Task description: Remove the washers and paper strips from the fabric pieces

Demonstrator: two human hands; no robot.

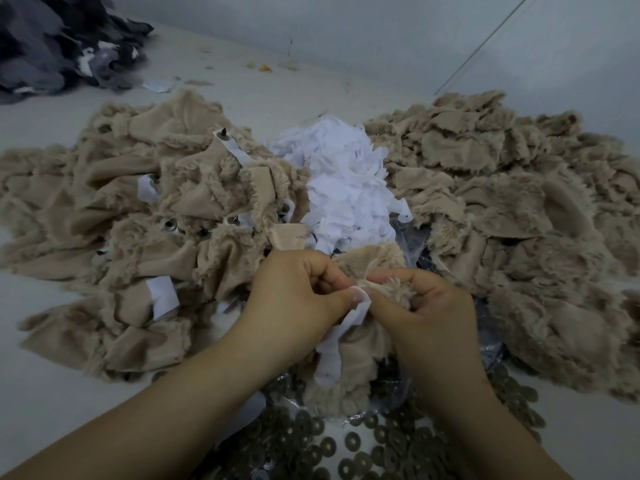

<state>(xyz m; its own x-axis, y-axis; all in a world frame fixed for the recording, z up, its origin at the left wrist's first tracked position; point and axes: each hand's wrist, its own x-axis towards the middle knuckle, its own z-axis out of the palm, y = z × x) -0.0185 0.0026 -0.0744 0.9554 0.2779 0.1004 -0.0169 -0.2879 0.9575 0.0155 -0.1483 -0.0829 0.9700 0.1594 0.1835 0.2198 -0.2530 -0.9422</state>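
Both hands work on one beige furry fabric piece (pixel 360 344) held low in the middle. My left hand (pixel 294 299) pinches the top of a white paper strip (pixel 332 355) that hangs down across the piece. My right hand (pixel 426 306) grips the fabric's furry edge beside it. A heap of beige pieces (pixel 138 237) with paper strips and metal studs lies at the left. Another heap of beige pieces (pixel 512 209) without strips lies at the right. Several dark washers (pixel 363 445) are spread below the hands.
A mound of white paper strips (pixel 346 181) sits between the two heaps. Dark grey fabric (pixel 59 46) is piled at the far left corner. Clear plastic (pixel 415 244) lies under the washers and paper. A pale wall rises behind the white tabletop (pixel 263 95).
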